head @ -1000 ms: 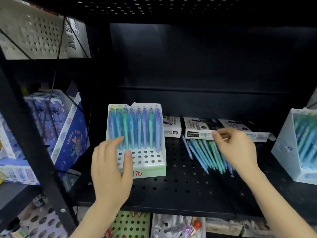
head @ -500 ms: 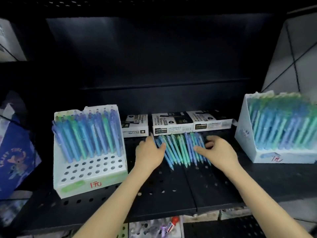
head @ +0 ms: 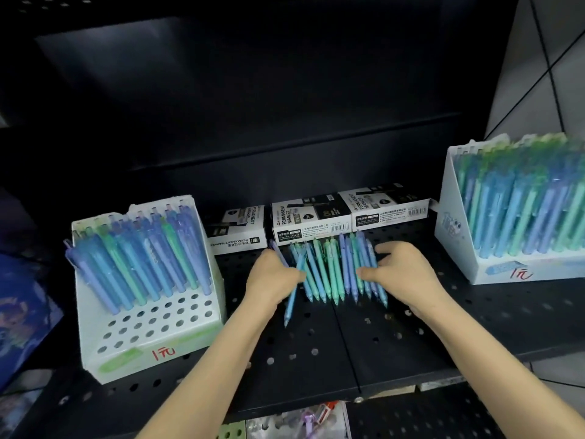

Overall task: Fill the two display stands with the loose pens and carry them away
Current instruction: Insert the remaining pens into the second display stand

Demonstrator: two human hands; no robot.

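Bracketing loose pens [head: 329,274] | left hand [head: 275,277]; right hand [head: 402,274] | marker boxes [head: 311,217] touching behind

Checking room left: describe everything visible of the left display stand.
The left display stand is white, with a sloped face of holes. Blue, purple and green pens fill its rear rows, leaning back; the front rows are empty. A red price and green label mark its front lip. It sits on the shelf beside a permanent marker box; neither left hand nor right hand touches it.
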